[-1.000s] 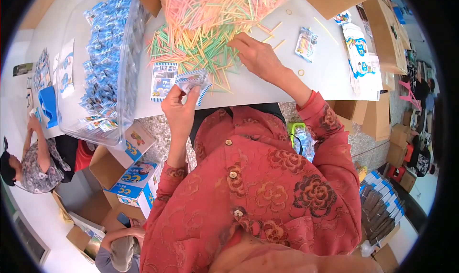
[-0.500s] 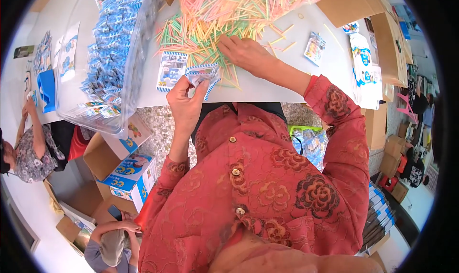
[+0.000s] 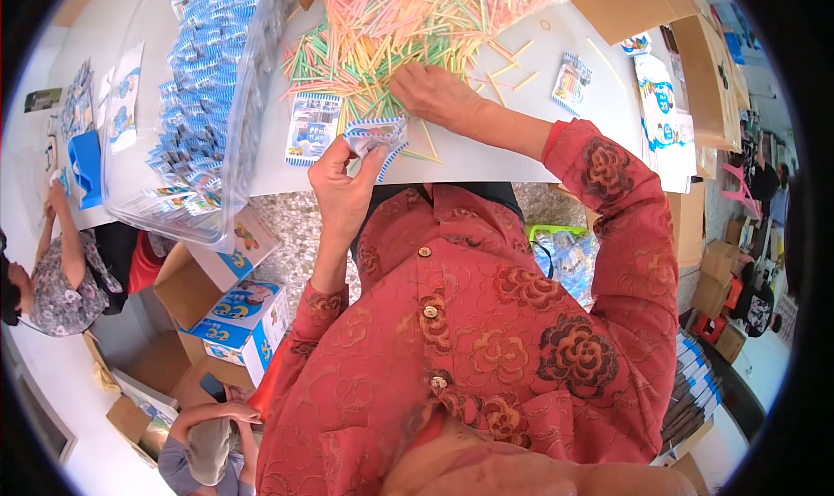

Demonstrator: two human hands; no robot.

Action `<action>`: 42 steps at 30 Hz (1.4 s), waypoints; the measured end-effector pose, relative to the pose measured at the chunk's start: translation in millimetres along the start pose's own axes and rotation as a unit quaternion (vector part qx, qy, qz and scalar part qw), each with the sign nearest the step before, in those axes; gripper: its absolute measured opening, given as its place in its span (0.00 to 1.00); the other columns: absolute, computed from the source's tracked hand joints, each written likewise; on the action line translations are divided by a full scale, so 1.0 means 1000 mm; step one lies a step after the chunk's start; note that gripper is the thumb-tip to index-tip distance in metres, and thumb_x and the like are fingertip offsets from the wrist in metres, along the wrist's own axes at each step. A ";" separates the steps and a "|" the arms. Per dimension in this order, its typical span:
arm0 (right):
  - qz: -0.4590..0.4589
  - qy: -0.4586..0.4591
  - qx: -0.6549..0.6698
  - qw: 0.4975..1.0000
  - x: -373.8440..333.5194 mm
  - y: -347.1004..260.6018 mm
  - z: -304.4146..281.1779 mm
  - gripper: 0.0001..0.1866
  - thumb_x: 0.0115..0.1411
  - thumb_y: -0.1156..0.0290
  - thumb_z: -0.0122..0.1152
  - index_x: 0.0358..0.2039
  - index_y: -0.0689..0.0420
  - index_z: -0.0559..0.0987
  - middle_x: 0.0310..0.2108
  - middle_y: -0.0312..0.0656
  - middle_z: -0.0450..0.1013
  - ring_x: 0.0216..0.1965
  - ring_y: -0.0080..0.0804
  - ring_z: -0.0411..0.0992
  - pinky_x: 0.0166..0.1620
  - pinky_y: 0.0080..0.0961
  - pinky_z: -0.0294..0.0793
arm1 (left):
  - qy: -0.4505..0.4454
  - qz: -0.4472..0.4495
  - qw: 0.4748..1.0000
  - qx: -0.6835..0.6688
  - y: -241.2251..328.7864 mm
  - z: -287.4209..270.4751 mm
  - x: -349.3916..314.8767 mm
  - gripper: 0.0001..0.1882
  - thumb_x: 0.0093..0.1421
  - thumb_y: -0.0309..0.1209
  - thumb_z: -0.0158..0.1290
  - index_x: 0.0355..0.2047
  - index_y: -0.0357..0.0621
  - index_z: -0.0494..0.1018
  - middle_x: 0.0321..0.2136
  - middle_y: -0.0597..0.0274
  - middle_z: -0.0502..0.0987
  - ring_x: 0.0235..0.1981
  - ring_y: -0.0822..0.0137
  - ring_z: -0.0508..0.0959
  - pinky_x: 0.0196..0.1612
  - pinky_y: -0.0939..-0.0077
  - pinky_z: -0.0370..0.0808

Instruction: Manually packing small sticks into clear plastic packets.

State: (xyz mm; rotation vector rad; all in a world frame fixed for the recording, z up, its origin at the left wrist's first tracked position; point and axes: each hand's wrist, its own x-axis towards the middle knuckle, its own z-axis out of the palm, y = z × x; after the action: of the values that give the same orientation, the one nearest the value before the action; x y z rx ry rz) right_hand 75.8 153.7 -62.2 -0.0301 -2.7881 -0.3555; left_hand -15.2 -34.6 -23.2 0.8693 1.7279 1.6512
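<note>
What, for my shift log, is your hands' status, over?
Left hand pinching packet. Right hand at stick pile, grip unclear. Nothing visibly in the way.

The right grip (image 3: 434, 95) hides its own fingertips and some pastel sticks (image 3: 387, 49). The left grip (image 3: 340, 183) covers part of a striped packet (image 3: 382, 131). The far picture edge crops the sticks and clear tub (image 3: 223, 225).
</note>
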 end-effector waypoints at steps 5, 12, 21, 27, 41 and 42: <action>0.008 -0.095 -0.043 0.995 0.000 0.009 -0.006 0.08 0.44 0.73 0.56 0.27 0.58 0.71 0.28 0.38 0.66 0.35 0.30 0.69 0.33 0.21 0.73 | -0.005 0.002 1.000 -0.004 -0.002 0.001 0.000 0.09 0.54 0.21 0.57 0.36 0.33 0.76 0.29 0.65 0.79 0.31 0.79 0.74 0.37 0.83 0.71; 0.106 0.079 0.245 0.961 -0.010 0.046 -0.017 0.10 0.50 0.77 0.58 0.35 0.60 0.75 0.31 0.44 0.71 0.33 0.29 0.72 0.32 0.24 0.73 | -0.011 -0.003 1.000 -0.015 -0.009 0.002 0.001 0.09 0.54 0.21 0.57 0.36 0.34 0.76 0.29 0.66 0.79 0.30 0.80 0.73 0.36 0.83 0.70; 0.389 -0.014 0.580 0.716 -0.066 0.046 -0.044 0.16 0.55 0.69 0.62 0.43 0.61 0.74 0.20 0.39 0.68 0.21 0.21 0.67 0.25 0.20 0.66 | -0.035 -0.003 0.999 -0.025 -0.008 0.010 0.005 0.08 0.53 0.21 0.57 0.36 0.34 0.77 0.29 0.66 0.79 0.29 0.79 0.73 0.35 0.84 0.70; 0.332 0.006 0.454 0.827 -0.076 0.033 -0.039 0.14 0.56 0.72 0.61 0.42 0.61 0.74 0.23 0.35 0.72 0.22 0.15 0.66 0.26 0.16 0.67 | -0.066 0.034 0.997 0.010 -0.013 0.020 0.008 0.05 0.51 0.20 0.58 0.30 0.35 0.76 0.23 0.66 0.76 0.25 0.79 0.71 0.30 0.83 0.68; 0.313 -0.067 0.713 0.624 -0.036 0.032 -0.144 0.08 0.57 0.73 0.60 0.37 0.59 0.76 0.26 0.30 0.72 0.24 0.13 0.66 0.26 0.12 0.66 | -0.106 0.081 0.987 0.093 0.008 0.040 0.011 0.05 0.49 0.19 0.59 0.29 0.36 0.77 0.25 0.62 0.78 0.25 0.74 0.75 0.30 0.80 0.71; 0.315 -0.076 0.707 0.628 -0.036 0.032 -0.144 0.08 0.57 0.72 0.60 0.38 0.59 0.76 0.26 0.30 0.72 0.24 0.12 0.65 0.26 0.12 0.65 | -0.109 0.085 0.986 0.095 0.008 0.039 0.011 0.06 0.49 0.19 0.59 0.29 0.36 0.77 0.25 0.61 0.78 0.26 0.72 0.76 0.30 0.80 0.71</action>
State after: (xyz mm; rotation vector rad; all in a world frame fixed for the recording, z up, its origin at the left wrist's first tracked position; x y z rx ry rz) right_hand 157.4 150.2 65.3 -0.6219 -2.1356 1.9977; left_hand 9.7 -1.8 -16.7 1.2682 1.7154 1.4490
